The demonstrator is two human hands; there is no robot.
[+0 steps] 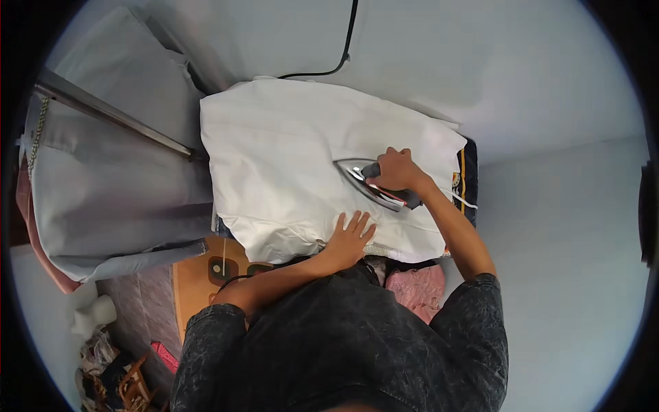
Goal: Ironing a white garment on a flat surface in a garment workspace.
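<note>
A white cloth garment (pixel 278 139) lies spread over a padded ironing surface, whose dark, yellow-striped cover (pixel 469 170) shows at the right end. My right hand (pixel 399 170) grips the handle of an electric iron (pixel 360 180), and the iron's soleplate rests on the white cloth with its tip pointing up and left. Flat on the cloth near the front edge lies my left hand (pixel 351 239), fingers spread, just below the iron. The cloth is gathered in loose folds to the left of that hand.
A grey cloth (pixel 128 206) hangs at the left, beneath a metal rod (pixel 118 116). A black cable (pixel 347 46) runs along the wall behind. Pink fabric (pixel 416 288) sits below the front edge. An orange patterned mat (pixel 193 278) covers part of the floor, with assorted items (pixel 116 376) at lower left.
</note>
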